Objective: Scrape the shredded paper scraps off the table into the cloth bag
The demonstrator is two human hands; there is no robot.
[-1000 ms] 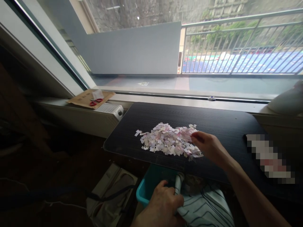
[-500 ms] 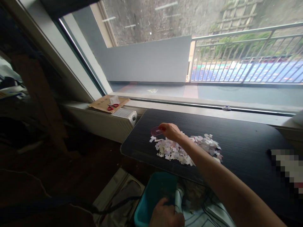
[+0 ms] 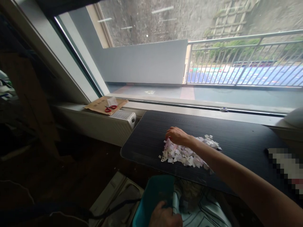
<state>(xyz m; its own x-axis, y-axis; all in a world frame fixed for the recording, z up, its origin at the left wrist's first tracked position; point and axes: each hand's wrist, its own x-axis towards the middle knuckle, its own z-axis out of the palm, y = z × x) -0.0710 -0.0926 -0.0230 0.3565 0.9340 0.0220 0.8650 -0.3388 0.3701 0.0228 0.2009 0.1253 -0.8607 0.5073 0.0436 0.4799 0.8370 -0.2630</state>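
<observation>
Scraps of white and pinkish cut paper (image 3: 182,156) lie in a loose heap on the dark tabletop (image 3: 146,138). At the heap's left end, my right hand (image 3: 177,135) is closed on a translucent pink plastic piece (image 3: 168,143), now mostly hidden by the hand and pressed against the scraps. Below the table's near edge stands a teal plastic bin (image 3: 152,187). My left hand (image 3: 165,217) grips the near right side of this bin, its fingers bent over the rim.
Red-handled scissors (image 3: 111,108) rest on a brown envelope (image 3: 97,105) on the sill, above a white radiator (image 3: 123,116). A small white item (image 3: 223,109) sits by the window. A blurred-out object (image 3: 284,167) lies at the table's right.
My right hand has moved right and slightly down with the pink plastic piece, pushing the heap's left edge inward. My left hand stays at the bin.
</observation>
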